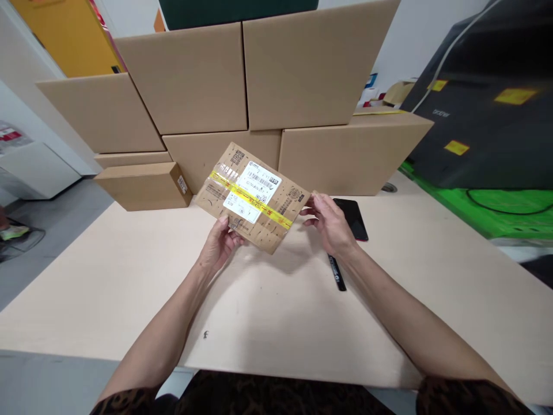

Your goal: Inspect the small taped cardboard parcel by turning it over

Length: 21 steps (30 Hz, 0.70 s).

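Note:
A flat cardboard parcel [211, 199] is held tilted above the table, a white shipping label and yellow printed tape across its face. My left hand [219, 245] grips its lower left edge, thumb on the face and fingers underneath. At the right corner, the thumb and fingers of my right hand [330, 222] close on the cardboard. Beyond that hand lies a dark phone [354, 219], partly covered by it. Below my right wrist is a slim black object [337, 274] with white lettering, its upper end hidden; I cannot tell its kind.
Large cardboard boxes [319, 69] are stacked along the back of the pale table [276, 323]. A smaller carton [142, 185] stands at the back left. To the right are a dark grey covered bulk [484, 132] with yellow patches and a bright green surface [488, 213].

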Available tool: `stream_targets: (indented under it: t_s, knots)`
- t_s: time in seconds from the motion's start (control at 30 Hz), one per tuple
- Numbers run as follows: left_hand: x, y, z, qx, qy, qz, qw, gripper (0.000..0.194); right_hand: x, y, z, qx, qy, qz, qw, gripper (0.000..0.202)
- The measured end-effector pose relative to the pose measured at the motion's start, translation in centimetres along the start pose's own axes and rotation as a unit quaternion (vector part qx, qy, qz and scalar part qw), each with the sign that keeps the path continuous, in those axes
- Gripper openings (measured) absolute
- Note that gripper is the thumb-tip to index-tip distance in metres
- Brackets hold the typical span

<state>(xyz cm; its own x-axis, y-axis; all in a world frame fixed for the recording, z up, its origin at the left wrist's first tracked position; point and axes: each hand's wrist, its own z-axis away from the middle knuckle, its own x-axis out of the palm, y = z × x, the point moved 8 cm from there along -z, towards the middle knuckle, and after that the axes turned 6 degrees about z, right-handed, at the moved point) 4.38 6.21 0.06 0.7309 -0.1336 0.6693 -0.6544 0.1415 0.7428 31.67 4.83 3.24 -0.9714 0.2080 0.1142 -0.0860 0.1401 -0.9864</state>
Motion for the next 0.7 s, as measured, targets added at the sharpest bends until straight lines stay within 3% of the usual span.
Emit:
stream_targets:
  t_s: [0.27, 0.5, 0.7]
  knots:
    - [-0.6, -0.5, -0.1, -0.042, 0.031, 0.023, 0.998, 0.049, -0.2, -0.2, 0.0, -0.033, 0.002, 0.039, 0.999, 0.044]
    - [-1.5, -1.3, -0.1, -0.112, 0.076, 0.05, 0.99, 0.045, 0.5, -0.6, 0.3, -0.078, -0.04, 0.053, 0.995, 0.047]
    - [-0.7, -1.5, 0.1, -0.152, 0.059, 0.084, 0.983, 0.052, 0.2, -2.1, 1.1, -0.146, -0.049, 0.093, 0.984, 0.04]
